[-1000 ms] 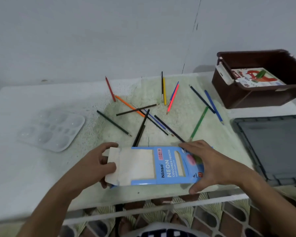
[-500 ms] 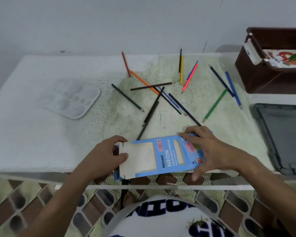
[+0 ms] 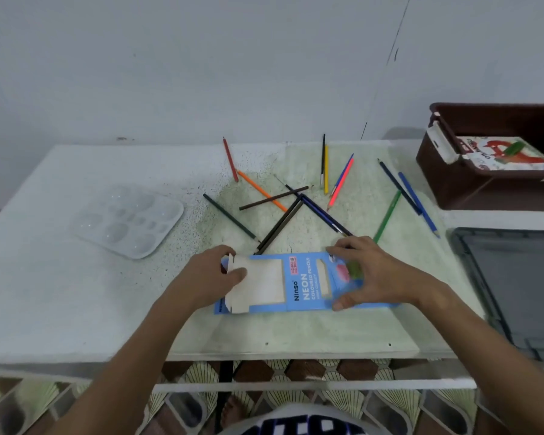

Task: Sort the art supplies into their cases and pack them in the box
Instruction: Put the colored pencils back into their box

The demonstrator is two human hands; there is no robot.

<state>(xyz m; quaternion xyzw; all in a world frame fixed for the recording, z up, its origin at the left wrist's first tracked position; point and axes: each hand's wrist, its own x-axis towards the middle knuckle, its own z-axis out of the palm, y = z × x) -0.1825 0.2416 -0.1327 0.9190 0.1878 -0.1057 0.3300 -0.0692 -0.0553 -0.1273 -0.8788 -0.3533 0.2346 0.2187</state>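
We are holding the flat blue cardboard pencil case (image 3: 302,282) at the near table edge: left hand (image 3: 211,277) pinching its open flap, right hand (image 3: 368,271) gripping the closed end. We are advising keeping the mouth spread toward the scattered coloured pencils (image 3: 277,199).

The pencil case (image 3: 299,282) is thin blue printed cardboard with a plain matt flap. The paint palette (image 3: 128,219) is glossy translucent plastic. The surface (image 3: 44,277) looks rough and speckled; the brown box (image 3: 484,189) is smooth plastic.

Soft even indoor light, faint shadows, slightly soft focus, wide-angle bending at edges
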